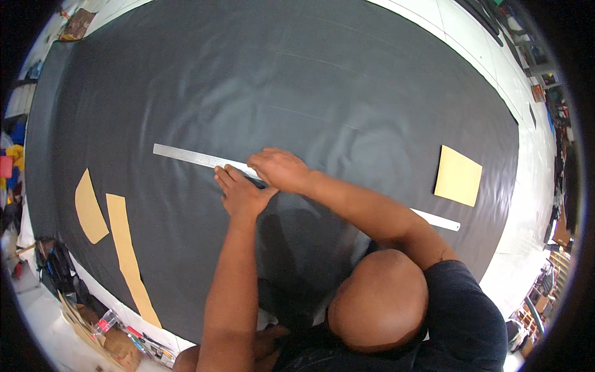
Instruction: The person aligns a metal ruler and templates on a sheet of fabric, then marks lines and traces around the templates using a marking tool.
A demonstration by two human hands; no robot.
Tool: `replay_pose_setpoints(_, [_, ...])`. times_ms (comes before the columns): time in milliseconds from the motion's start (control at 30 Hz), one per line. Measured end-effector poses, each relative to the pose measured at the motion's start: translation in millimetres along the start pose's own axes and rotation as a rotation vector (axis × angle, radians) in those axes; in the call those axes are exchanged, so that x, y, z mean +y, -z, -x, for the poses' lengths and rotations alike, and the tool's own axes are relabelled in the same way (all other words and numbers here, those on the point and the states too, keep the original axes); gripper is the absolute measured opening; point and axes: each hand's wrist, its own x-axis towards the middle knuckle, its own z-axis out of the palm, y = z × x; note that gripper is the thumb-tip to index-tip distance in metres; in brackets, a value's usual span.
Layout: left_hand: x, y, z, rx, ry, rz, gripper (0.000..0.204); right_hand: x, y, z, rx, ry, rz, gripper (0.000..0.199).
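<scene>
A long metal ruler (189,155) lies slantwise across a wide black sheet (347,80), its middle hidden under my hands and right forearm. My left hand (243,194) presses down at the ruler's near edge, fingers stretched out and their tips on the metal. Just right of it, my right hand (279,168) is closed and rests on the ruler with the knuckles up. Whatever it may be gripping is hidden beneath the fingers. Faint pale lines run across the sheet beyond my hands.
A squarish tan pattern piece (458,176) lies at the right. At the left are a curved tan piece (90,208) and a long narrow tan strip (129,254). White floor tiles (434,18) border the sheet. A clear bottle (105,322) and assorted tools sit at the lower left.
</scene>
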Motion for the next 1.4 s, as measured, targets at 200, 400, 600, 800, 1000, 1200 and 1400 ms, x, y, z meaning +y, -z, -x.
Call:
replay_pose_setpoints(200, [10.9, 4.0, 2.3, -0.058, -0.016, -0.004, 0.144, 3.3, 62.1, 111.7, -0.022, -0.047, 0.189, 0.013])
replay_pose_setpoints(400, [-16.0, -8.2, -16.9, -0.079, -0.014, -0.161, 0.139, -16.5, 116.9, 260.2, 0.206, -0.71, 0.112, 0.017])
replay_pose_setpoints(600, [-5.6, -10.8, -11.8, -0.016, 0.03, -0.09, 0.143, -10.4, 154.0, 370.0, 0.501, -1.088, 0.173, 0.019])
replay_pose_setpoints(800, [10.8, -1.5, -2.6, -0.066, 0.031, -0.12, 0.141, -5.8, 160.6, 397.3, 0.671, -1.225, 0.217, 0.017])
replay_pose_setpoints(1000, [-18.1, -6.5, -15.6, -0.009, -0.028, -0.079, 0.138, -11.8, 143.6, 364.9, 0.571, -1.098, 0.282, 0.015])
replay_pose_setpoints(1200, [4.9, 3.3, -2.6, -0.069, 0.037, -0.139, 0.141, -9.2, 90.5, 225.9, 0.149, -0.372, 0.232, 0.012])
replay_pose_setpoints(1400, [-7.1, -4.3, -8.3, -0.031, 0.015, -0.081, 0.138, 3.2, 17.0, 70.7, 0.056, 0.102, 0.171, 0.015])
